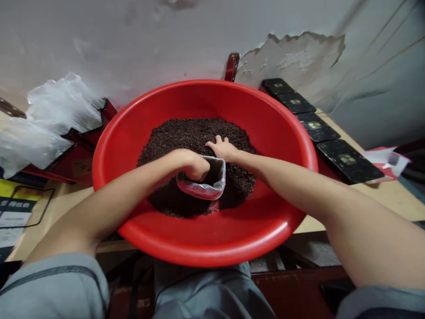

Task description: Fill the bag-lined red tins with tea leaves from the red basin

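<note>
A wide red plastic basin point(206, 243) holds a heap of dark, finely shredded loose leaf that looks like tea point(186, 133). Over the near part of the heap is a red container lined with a clear plastic bag point(202, 191), its mouth facing up and the liner folded over the rim. My left hand point(194, 165) is closed on the far left rim, with its fingertips hidden inside the mouth. Just beyond the container, my right hand point(224, 149) rests on the leaf with its fingers spread, holding nothing.
Several black-lidded tins point(347, 159) stand in a row right of the basin, by a red and white packet point(387, 161). Clear plastic bags point(63, 106) rise from dark red boxes at left. Behind is a peeling wall point(295, 55). The basin sits on a wooden table point(395, 199).
</note>
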A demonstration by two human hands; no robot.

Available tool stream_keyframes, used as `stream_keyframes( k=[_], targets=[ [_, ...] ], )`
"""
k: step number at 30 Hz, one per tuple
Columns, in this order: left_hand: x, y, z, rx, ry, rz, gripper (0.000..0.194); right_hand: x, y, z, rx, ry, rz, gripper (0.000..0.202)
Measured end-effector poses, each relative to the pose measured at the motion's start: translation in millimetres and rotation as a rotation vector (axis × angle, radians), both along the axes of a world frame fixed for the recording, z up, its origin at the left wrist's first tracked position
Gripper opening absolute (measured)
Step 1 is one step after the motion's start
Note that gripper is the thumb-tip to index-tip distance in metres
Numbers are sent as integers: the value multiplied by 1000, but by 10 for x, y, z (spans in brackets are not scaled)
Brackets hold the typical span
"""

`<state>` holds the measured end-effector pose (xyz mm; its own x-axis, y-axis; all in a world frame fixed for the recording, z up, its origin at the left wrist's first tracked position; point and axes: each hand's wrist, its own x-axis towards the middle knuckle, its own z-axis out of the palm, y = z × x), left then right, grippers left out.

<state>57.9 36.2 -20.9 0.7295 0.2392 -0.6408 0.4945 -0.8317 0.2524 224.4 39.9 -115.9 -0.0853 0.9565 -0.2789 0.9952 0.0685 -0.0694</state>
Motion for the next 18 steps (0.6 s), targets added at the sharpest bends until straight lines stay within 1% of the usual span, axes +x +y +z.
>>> stream_keyframes(
  k=[1,3,4,5,6,7,8,10,12,13,14,16,18],
  targets=[
    [-85,26,171,44,36,8,33,-2,-6,2,17,-9,7,70],
    [-258,90,485,102,-87,44,42,-17,-14,13,46,-22,17,68],
    [-327,124,599,125,-150,60,45,-26,-13,20,52,-28,22,66],
    [-377,156,672,162,-208,75,46,-35,-10,25,50,-33,29,64],
    [-404,183,703,216,-249,95,45,-41,-5,29,41,-37,37,64],
    [-410,203,695,285,-268,112,42,-45,-1,29,27,-42,45,64],
    [-398,215,657,352,-267,127,39,-46,3,25,12,-47,49,65],
    [-343,215,539,415,-204,138,31,-44,2,9,-9,-55,44,69],
    [-290,187,438,369,-110,113,24,-43,-9,-11,-4,-57,35,75],
    [-275,164,411,333,-76,92,21,-44,-14,-20,5,-58,33,80],
    [-268,136,403,305,-55,68,19,-48,-18,-29,11,-60,32,85],
    [-276,69,429,283,-31,16,18,-57,-17,-45,16,-63,24,94],
    [-293,2,486,271,-3,-28,19,-62,-5,-62,10,-61,6,95]
  ],
)
